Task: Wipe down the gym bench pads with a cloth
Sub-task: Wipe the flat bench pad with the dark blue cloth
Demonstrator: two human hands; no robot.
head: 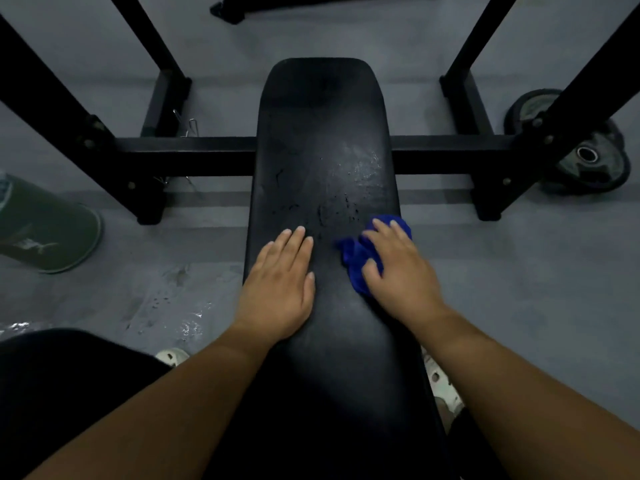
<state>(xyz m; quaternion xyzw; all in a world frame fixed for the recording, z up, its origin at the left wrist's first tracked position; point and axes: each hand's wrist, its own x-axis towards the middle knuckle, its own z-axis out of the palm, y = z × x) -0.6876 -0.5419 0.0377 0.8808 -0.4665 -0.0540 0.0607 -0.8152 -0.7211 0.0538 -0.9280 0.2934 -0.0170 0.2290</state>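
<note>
From the head camera we look down the length of the black padded bench (322, 116), which runs straight away from us. Our left hand (280, 289) lies flat on the pad near its left edge, its fingers (294, 244) straight and close together, holding nothing. Our right hand (398, 271) is on the blue cloth (353, 258), which sits bunched on the pad close to its right edge. The right fingers are bent over the top of the bunch and the thumb tucks against its near side, so the hand grips the cloth and presses it to the pad. Folds of blue show past the fingertips and to the left of the palm.

Just beyond the cloth, on the right half of the pad, we see a pale wet sheen (363, 164). Small dark flecks and scuffs mark the middle of the pad between the two hands and a little further on.

A black rack (194, 154) stands around the bench, its crossbar passing beneath the pad and its uprights rising on both sides. Weight plates (588, 161) lie on the grey floor (519, 271) at the right, behind one upright. A green bucket (45, 230) sits tilted at the left edge. A white shoe (171, 355) shows beside our left forearm.
</note>
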